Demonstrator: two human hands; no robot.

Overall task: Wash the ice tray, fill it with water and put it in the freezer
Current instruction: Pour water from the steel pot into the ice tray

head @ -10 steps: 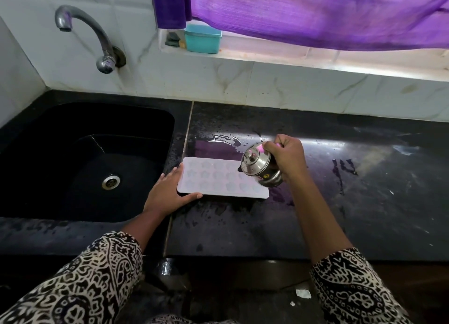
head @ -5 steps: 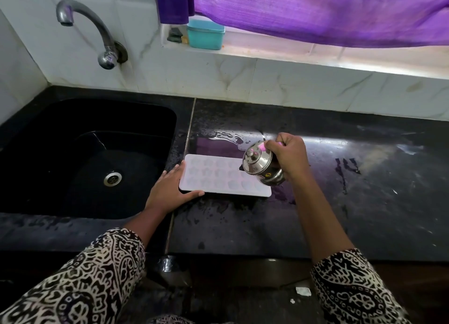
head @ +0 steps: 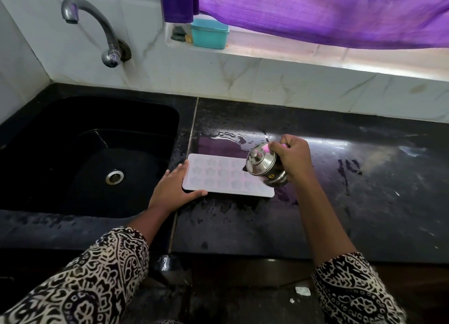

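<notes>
Your ice tray lies at the counter's left edge, beside the sink. Your left hand braces its left end, fingers straight (thumb along the near edge); your right hand grips a steel pot tilted over its right end.

You worked by daylight from the window behind the purple curtain, which tinted it violet. The sill under the cloth burned out to near white toward the right. That light laid a bright glare streak and a purple reflection on the wet black worktop just behind the ice tray, which read pale and low in contrast. The sink was so dark that only its drain ring showed clearly. The steel pot in your right hand caught sharp highlights. The centre was crisp. The wide lens bowed the wall and worktop edges and stretched your sleeves at the bottom corners.
</notes>
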